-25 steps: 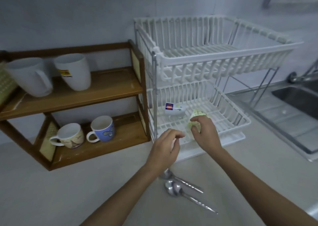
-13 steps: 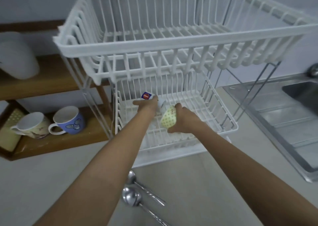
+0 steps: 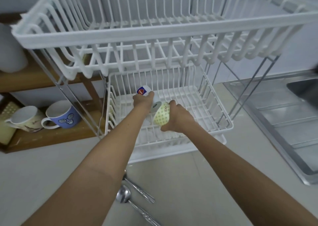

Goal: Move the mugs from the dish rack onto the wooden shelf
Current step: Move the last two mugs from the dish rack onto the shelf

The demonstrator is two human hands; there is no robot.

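Note:
Both hands reach into the lower basket of the white dish rack (image 3: pixel 222 122). My left hand (image 3: pixel 143 100) is closed around a white mug with a blue and red logo (image 3: pixel 143 90), which lies on its side. A cream mug with green dots (image 3: pixel 162 116) is gripped by my right hand (image 3: pixel 177 119), tilted, just above the basket floor. The wooden shelf (image 3: pixel 51 136) stands to the left; its lower board carries a blue mug with spiral eyes (image 3: pixel 64 116) and a cream patterned mug (image 3: pixel 24 118). A large white mug (image 3: pixel 10 53) sits on the upper board.
The rack's upper basket (image 3: pixel 154 36) overhangs both hands and holds nothing visible. Two metal spoons (image 3: pixel 136 198) lie on the counter under my left forearm. A steel sink and drainboard (image 3: pixel 289 122) are at the right. A yellow woven panel (image 3: pixel 6 132) closes the shelf's left end.
My view has moved in close to the rack. My left hand went from the counter into the lower basket and closed on the logo mug. My right hand keeps its hold on the dotted mug.

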